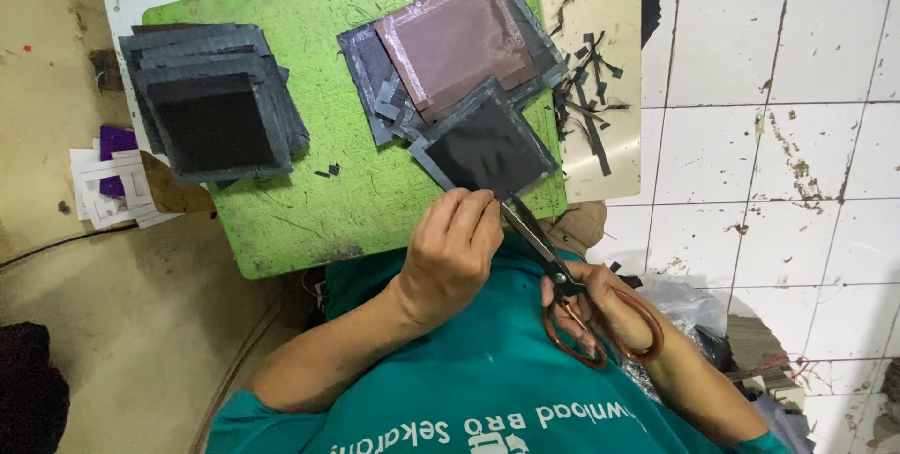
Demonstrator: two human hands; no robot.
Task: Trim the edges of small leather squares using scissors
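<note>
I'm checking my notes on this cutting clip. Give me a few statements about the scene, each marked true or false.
1. The right hand holds scissors with copper-coloured handles. True.
2. The left hand grips a dark square at its near edge. True.
3. The board under the work is red. False: it is green.
4. The stack of dark squares lies at the board's right end. False: it lies at the left end in the picture.
5. Thin dark trimmings lie beside the board. True.
6. The scissors are lying on the floor. False: they are held, blades at the dark square.
</note>
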